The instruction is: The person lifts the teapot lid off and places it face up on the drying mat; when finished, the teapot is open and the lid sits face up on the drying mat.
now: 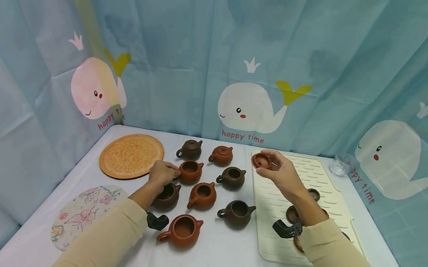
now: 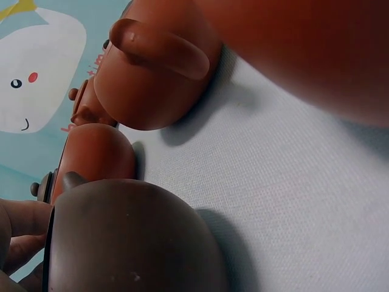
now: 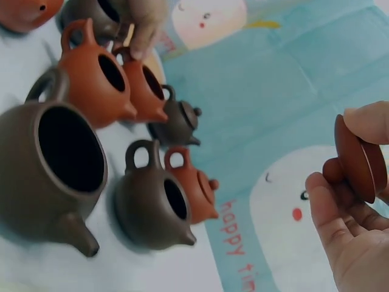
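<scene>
In the head view, my left hand (image 1: 162,174) pinches the handle of a lidless red-brown teapot (image 1: 191,172). The right wrist view shows those fingertips right at its handle. Raised over the tray's far left corner, my right hand (image 1: 282,171) holds a reddish teapot lid (image 1: 262,161) between thumb and fingers. Its round knob (image 3: 332,170) points towards my fingers in the right wrist view. A dark brown open teapot (image 2: 134,237) stands just nearer than the left hand and partly hides it in the left wrist view. Another lidless red teapot (image 1: 203,195) is close by.
Two lidded teapots, one dark (image 1: 190,149) and one red (image 1: 221,155), stand at the back. More open teapots (image 1: 237,214) stand nearer. The cream tray (image 1: 269,239) carries several lids (image 1: 313,194). An orange round mat (image 1: 131,156), a floral mat (image 1: 82,215) and a clear cup (image 1: 340,165) lie around.
</scene>
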`<state>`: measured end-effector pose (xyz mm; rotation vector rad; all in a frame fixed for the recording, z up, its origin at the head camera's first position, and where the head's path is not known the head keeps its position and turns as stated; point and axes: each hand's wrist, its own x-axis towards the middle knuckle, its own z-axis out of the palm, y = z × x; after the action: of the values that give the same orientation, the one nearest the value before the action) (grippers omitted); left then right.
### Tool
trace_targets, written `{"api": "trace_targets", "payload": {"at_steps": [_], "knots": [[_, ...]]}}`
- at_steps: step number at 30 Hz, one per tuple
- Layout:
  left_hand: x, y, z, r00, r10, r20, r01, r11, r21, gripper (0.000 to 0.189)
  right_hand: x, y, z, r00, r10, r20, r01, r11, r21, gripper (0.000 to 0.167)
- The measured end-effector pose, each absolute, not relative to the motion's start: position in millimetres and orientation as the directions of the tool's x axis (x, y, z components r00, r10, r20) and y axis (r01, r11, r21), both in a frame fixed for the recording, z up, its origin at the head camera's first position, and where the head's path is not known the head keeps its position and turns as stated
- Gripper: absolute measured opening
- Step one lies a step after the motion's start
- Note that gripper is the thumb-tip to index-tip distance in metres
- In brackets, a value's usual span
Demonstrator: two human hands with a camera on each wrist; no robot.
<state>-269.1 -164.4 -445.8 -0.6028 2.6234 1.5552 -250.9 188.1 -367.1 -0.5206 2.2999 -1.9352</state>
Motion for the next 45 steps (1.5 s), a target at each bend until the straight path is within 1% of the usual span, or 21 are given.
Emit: {"api": "trace_targets", "payload": {"at_steps": [6, 16, 24, 31, 41, 45], "knots": [[-272.4, -164.7, -446.3, -0.924, -0.321, -0.21, -0.34, 0.432, 0.835, 0.008, -255.9, 206.0, -373.2, -0.946, -0.284, 0.155, -0.216, 0.195, -0.957, 0.058], [-271.7, -165.4, -449.5, -0.92, -0.324, -0.22, -0.35, 0.427, 0.834, 0.007, -258.0, 229.8, -392.2, -0.971, -0.212, 0.108, -0.175, 0.328, -0.928, 0.06], [-271.3, -166.0, -448.3, -0.921, -0.323, -0.216, -0.346, 0.427, 0.835, 0.007, -263.4, 246.2, -408.0, -0.988, -0.147, 0.045, -0.103, 0.416, -0.903, 0.061], [-270.6, -165.4, -448.8, -0.916, -0.322, -0.239, -0.363, 0.414, 0.835, 0.007, -268.1, 259.2, -423.1, -0.996, -0.091, -0.009, -0.037, 0.497, -0.867, 0.062], [-271.8, -164.1, -449.5, -0.913, -0.331, -0.24, -0.366, 0.403, 0.839, 0.008, -273.5, 270.2, -435.9, -0.99, -0.101, -0.098, 0.02, 0.588, -0.808, 0.059], [-271.5, -163.8, -449.4, -0.913, -0.332, -0.239, -0.366, 0.403, 0.839, 0.008, -274.0, 272.8, -442.1, -0.985, -0.113, -0.13, 0.032, 0.618, -0.785, 0.061]]}}
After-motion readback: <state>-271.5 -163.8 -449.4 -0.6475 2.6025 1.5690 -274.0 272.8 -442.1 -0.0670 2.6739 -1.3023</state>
